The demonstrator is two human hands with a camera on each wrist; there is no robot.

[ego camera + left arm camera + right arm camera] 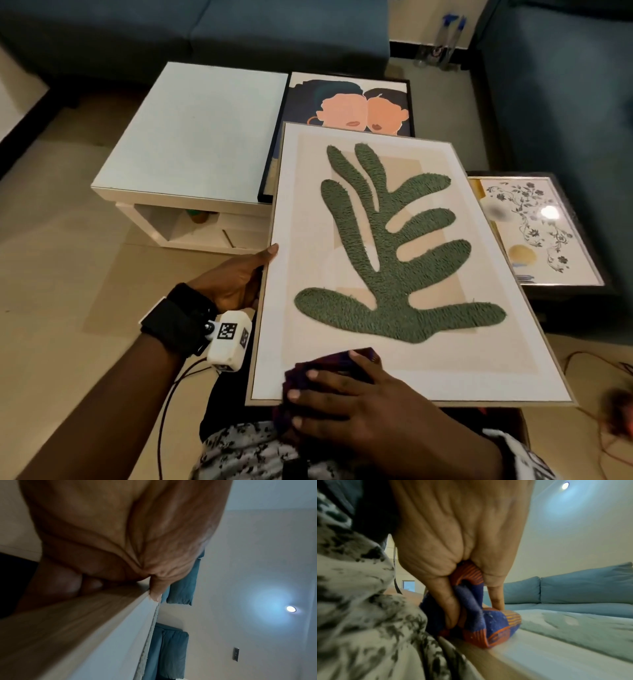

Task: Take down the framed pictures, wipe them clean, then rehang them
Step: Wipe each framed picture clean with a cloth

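Observation:
A large framed picture (376, 260) with a green leaf shape on a cream ground lies tilted across my lap. My left hand (236, 281) grips its left edge, thumb on the front and fingers curled under the wooden frame (96, 615). My right hand (346, 401) presses a bunched blue-and-orange cloth (488, 626) onto the near left corner of the glass (556, 642), fingers curled round the cloth. Two more framed pictures lie beyond: one of two faces (352, 106) on the white table, and a floral one (534, 229) at the right.
A white low table (191, 137) stands ahead on the left. Blue sofas (191, 31) run along the back and the right side. Two bottles (445, 37) stand on the floor in the far corner. Cables (582, 363) trail on the floor at the right.

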